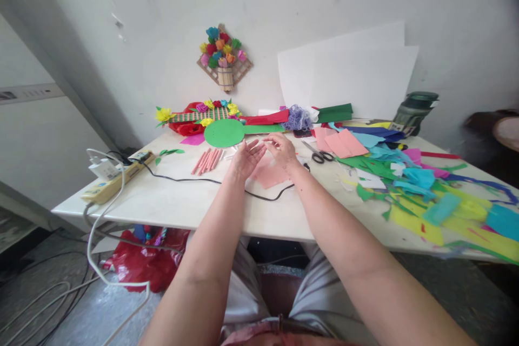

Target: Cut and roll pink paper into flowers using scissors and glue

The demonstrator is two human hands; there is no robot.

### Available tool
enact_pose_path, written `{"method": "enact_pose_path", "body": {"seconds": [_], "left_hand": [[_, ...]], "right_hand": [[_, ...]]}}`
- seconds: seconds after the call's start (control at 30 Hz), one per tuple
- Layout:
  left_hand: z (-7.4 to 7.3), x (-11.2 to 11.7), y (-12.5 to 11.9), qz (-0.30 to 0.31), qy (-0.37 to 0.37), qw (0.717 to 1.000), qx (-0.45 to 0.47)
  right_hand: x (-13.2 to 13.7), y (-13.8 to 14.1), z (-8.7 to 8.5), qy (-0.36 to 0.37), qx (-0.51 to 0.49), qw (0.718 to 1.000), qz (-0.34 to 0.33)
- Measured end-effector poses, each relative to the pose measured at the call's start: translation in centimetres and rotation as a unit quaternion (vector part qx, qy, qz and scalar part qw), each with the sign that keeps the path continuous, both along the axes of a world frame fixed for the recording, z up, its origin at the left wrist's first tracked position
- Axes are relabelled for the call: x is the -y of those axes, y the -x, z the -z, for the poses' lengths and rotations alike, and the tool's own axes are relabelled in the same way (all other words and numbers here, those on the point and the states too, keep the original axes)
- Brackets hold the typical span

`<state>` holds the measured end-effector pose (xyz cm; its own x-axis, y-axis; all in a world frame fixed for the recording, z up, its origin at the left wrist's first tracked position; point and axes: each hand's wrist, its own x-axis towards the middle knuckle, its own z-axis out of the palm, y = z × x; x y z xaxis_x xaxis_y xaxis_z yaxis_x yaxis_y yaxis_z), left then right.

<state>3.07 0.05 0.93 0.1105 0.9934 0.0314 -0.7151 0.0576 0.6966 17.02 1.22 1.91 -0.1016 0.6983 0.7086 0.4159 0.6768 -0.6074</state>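
Note:
My left hand [245, 159] hovers over the white table [174, 203] with its fingers stretched out and apart, holding nothing that I can see. My right hand [283, 152] lies beside it, fingers curled together near the left fingertips; what it pinches, if anything, is too small to make out. Under both hands lies a pink paper sheet [270, 175]. Several rolled pink paper sticks [207, 160] lie just left of my left hand. A green paper disc [224, 133] sits behind the hands.
Scissors [320, 154] lie right of my right hand. Heaps of coloured paper scraps [421, 189] cover the table's right side. A power strip [115, 175] with a black cable [184, 178] sits at the left. Paper flower crafts [203, 114] stand at the back, a dark bottle [413, 111] far right.

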Motion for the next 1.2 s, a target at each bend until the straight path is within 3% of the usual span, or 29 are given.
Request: {"method": "enact_pose_path", "body": {"seconds": [0.17,0.3,0.53,0.93,1.07,1.2], "left_hand": [[-0.1,0.1,0.2,-0.008,-0.011,1.000,-0.003],[0.1,0.0,0.4,-0.001,-0.027,1.000,-0.016],[-0.1,0.2,0.3,0.027,-0.024,0.999,-0.003],[-0.4,0.4,0.2,0.050,-0.055,0.997,-0.035],[-0.5,0.5,0.1,0.050,-0.058,0.996,-0.040],[-0.6,0.6,0.1,0.038,-0.050,0.997,-0.048]], "right_hand": [[0.0,0.0,0.3,-0.067,0.124,0.990,-0.017],[-0.4,-0.1,0.6,-0.073,0.165,0.984,-0.007],[-1.3,-0.4,0.8,-0.038,0.108,0.993,-0.042],[-1.9,-0.2,1.2,-0.010,0.041,0.999,-0.002],[-2.2,-0.7,1.2,0.049,-0.065,0.996,0.045],[-2.0,-0.9,1.1,0.120,-0.120,0.985,0.037]]}}
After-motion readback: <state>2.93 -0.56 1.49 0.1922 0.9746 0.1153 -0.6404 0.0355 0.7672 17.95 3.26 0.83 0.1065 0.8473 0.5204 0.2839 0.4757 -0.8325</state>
